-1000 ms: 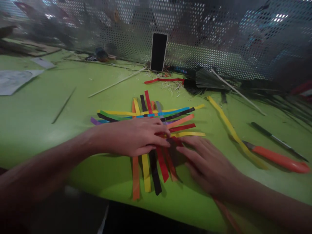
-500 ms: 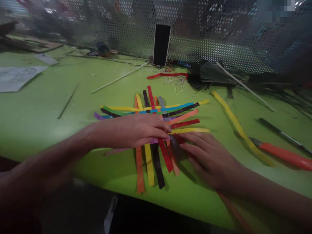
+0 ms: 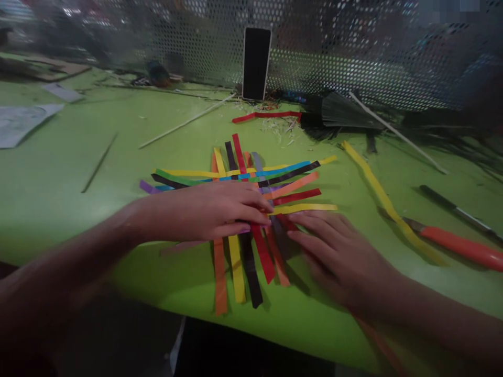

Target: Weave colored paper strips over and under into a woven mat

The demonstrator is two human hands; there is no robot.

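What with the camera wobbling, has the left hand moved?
No. The left hand still presses the strips, fingertips below the phone as before.

Coloured paper strips [image 3: 251,183] lie flat, crossed in a loose weave (long ends splayed) near the table's front edge.
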